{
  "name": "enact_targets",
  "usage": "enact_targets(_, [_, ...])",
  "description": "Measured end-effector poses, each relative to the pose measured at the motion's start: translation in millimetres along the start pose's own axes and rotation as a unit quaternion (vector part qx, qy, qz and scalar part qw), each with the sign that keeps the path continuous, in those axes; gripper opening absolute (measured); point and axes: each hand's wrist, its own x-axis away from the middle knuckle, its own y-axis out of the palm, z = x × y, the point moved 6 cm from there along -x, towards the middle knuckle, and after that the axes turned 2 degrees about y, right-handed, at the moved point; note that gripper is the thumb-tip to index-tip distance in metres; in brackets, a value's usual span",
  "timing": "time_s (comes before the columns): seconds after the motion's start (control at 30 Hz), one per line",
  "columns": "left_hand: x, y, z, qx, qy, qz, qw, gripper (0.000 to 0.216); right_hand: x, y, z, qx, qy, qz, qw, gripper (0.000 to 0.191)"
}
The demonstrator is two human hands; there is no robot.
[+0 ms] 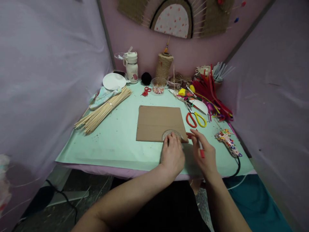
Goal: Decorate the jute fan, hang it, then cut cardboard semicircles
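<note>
A rectangular piece of brown cardboard (158,120) lies flat on the table in front of me. Near its lower right edge sits a clear half-round protractor (166,133). My left hand (172,154) presses the protractor down with its fingers bent and close together, covering part of it. My right hand (204,149) is just off the cardboard's right corner, closed around a white and red pen (201,151). The hand hides the pen's tip. Scissors with one red and one yellow handle (196,119) lie beyond my right hand.
On the left lies a bundle of thin wooden sticks (106,111). A bottle (132,67), twine spool (164,66), black yarn ball (146,78) and bead tub (159,86) line the back. Red pipe cleaners (210,88) and a patterned glue gun (229,143) with a cord occupy the right.
</note>
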Motion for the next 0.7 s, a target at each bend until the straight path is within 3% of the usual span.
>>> enact_targets(0.1, [0,0,0,0.007,0.0,-0.003,1.0,0.058,-26,-5,-18,-0.055,-0.037,-0.011,0.998,0.027])
enact_targets(0.17, [-1,-1,-1,0.008,-0.002,-0.003,1.0,0.059,-46,2,-28,-0.087,-0.039,-0.053,0.994,0.024])
enact_targets(0.33, [-2,-3,-1,0.002,-0.004,-0.008,1.0,0.066,-73,45,-48,-0.119,-0.03,-0.236,0.964,0.015])
enact_targets(0.47, [-2,-5,-1,0.011,0.001,-0.034,0.999,0.063,-63,78,-63,-0.105,-0.046,-0.421,0.9,0.015])
enact_targets(0.53, [-2,-6,-1,0.019,0.006,-0.044,0.999,0.061,-60,86,-65,-0.084,-0.054,-0.454,0.885,0.014])
enact_targets(0.7, [-1,-6,-1,0.033,0.006,-0.037,0.999,0.057,-61,93,-64,-0.045,-0.067,-0.467,0.881,0.012])
